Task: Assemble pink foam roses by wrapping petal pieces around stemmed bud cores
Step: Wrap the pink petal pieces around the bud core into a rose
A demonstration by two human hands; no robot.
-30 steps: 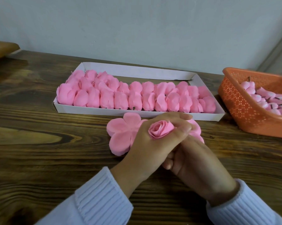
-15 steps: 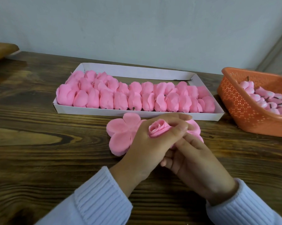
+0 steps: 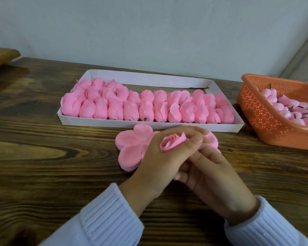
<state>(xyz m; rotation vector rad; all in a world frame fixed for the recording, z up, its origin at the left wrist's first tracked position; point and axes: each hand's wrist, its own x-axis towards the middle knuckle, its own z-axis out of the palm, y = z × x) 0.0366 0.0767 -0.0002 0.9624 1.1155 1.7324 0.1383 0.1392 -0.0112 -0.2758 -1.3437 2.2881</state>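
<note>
- Since a second ago the right hand (image 3: 215, 178) has slid its fingers up from under the left hand (image 3: 160, 157), and one petal edge now stands proud on the rose (image 3: 172, 143)
- Left hand pinches the rose between thumb and forefinger, just above the petal stack (image 3: 130, 148); the right hand is tucked below it, and I cannot tell whether it holds the stem
- I judge the foam feather-light, soft and easily creased, so grip low at the base, never on the curled rims
- Matte pink, thin rounded lobes; the stack lies flat on the grained wood table (image 3: 43, 157), just before the white card tray (image 3: 149, 79)
</note>
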